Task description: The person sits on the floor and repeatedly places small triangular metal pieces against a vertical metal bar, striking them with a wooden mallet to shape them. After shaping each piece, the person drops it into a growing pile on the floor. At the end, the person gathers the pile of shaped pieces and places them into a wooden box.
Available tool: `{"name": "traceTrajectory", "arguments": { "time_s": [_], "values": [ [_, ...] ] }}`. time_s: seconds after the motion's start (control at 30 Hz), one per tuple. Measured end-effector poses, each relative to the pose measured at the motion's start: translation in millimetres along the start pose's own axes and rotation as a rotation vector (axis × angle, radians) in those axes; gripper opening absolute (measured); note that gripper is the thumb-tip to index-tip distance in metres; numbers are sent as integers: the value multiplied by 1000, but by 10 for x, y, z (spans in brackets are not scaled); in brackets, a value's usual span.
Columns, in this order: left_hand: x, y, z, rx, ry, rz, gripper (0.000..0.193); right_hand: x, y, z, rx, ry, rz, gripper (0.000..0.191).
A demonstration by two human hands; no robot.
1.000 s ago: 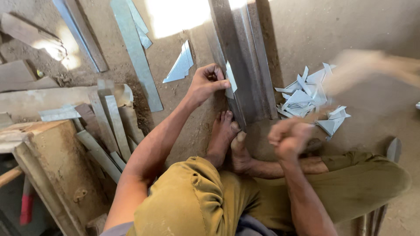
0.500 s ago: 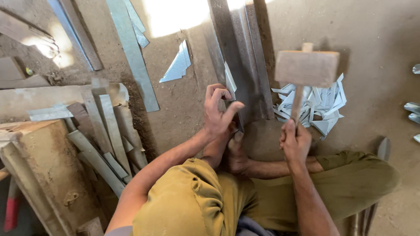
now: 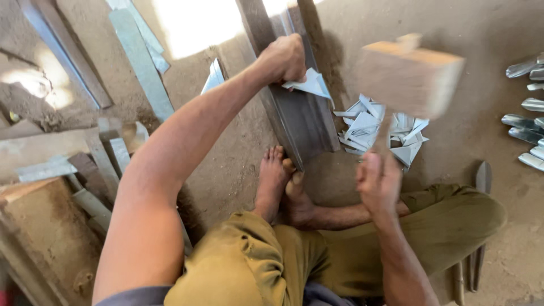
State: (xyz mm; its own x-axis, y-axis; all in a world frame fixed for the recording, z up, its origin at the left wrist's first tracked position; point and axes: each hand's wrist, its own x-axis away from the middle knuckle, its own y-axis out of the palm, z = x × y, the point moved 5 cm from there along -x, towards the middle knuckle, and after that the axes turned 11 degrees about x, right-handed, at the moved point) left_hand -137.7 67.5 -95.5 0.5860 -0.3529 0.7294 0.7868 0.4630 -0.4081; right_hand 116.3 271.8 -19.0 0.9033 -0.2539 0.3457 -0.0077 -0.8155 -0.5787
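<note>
My left hand (image 3: pixel 282 58) grips a small triangular piece of sheet metal (image 3: pixel 310 85) and holds it on top of a long dark steel bar (image 3: pixel 294 116) that runs away from me along the dirt floor. My right hand (image 3: pixel 378 180) is closed around the handle of a wooden mallet (image 3: pixel 409 72), whose blocky head is raised and blurred above the bar's right side. My bare feet (image 3: pixel 283 187) rest against the near end of the bar. I sit on the ground in olive trousers.
A pile of cut metal triangles (image 3: pixel 378 129) lies right of the bar. Shaped metal pieces (image 3: pixel 527 116) sit at the far right edge. Metal strips (image 3: pixel 140 59) and wooden planks (image 3: pixel 51 170) lie to the left.
My left hand has reached forward along the bar and now pins a metal triangle on it. The mallet has swung from upright to a blurred position higher and nearer the camera.
</note>
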Motion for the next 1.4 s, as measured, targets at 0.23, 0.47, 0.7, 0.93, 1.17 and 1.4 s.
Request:
{"name": "traceTrajectory", "arguments": {
  "time_s": [0.23, 0.47, 0.7, 0.93, 1.17, 1.4],
  "values": [
    [11, -9, 25, -115, 48, 31, 19, 9, 111, 183, -199, 74, 3, 28],
    [-90, 39, 25, -87, 196, 47, 12, 77, 194, 268, -1, 148, -66, 32],
    [-90, 68, -23, -83, 116, 41, 15, 151, 210, 287, 218, 33, -64, 33],
    [-76, 53, -32, -67, 273, 47, 13, 157, 220, 341, 377, -110, -7, 33],
    [1606, 191, 459, -210, 921, 380, 17, 224, -79, -367, 729, -408, 244, 51],
    [1851, 892, -206, 779, 415, -198, 39, 137, 181, -953, 363, -697, -81, 22]
  ]
}}
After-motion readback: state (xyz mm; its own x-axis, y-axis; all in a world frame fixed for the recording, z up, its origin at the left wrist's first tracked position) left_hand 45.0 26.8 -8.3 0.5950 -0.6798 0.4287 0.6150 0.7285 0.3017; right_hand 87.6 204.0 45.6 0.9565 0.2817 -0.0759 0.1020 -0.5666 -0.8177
